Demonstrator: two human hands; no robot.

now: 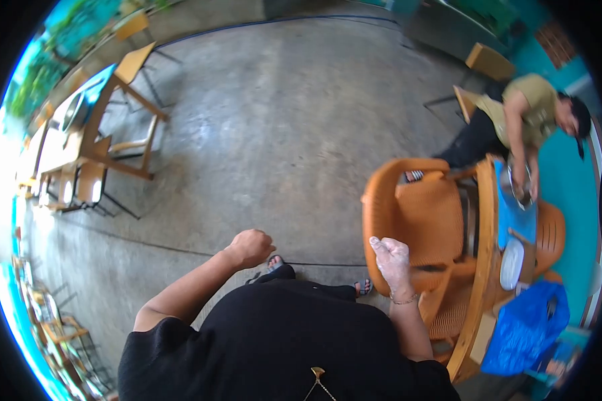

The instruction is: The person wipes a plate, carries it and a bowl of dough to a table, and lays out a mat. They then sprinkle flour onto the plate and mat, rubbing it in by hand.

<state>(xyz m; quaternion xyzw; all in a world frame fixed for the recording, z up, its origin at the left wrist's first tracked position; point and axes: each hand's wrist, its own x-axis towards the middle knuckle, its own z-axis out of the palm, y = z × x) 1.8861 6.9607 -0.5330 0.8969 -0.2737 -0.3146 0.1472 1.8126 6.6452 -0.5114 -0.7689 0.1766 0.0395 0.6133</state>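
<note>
1. The left hand (251, 248) is curled into a loose fist, back of the hand up; whether anything is inside the fingers I cannot tell.
2. The right hand (391, 260) is closed as well, thumb drawn against the bent fingers, with a white, powdery coating on the skin. Its inside is hidden, so I cannot tell whether it holds anything. A thin bracelet (404, 301) circles the wrist below this grip.
3. The thing nearest the right grip is the orange plastic armchair (425, 217). The hand overlaps its edge in the view; whether they touch is unclear.
4. To the right of that grip, past the armchair, stands a wooden table (486, 234). On it lie a blue mat (508, 224) and, nearer the wearer, an oval white dish (512, 265).
5. A blue plastic bag (525, 331) sits lower right of the right grip, at the table's near end.
6. Beyond the right grip, at upper right, a person in a cap (532, 103) bends over the table, both hands at a metal bowl (523, 197).
7. Far to the upper left of the left grip is another wooden table (60, 150), with wooden chairs around it.
</note>
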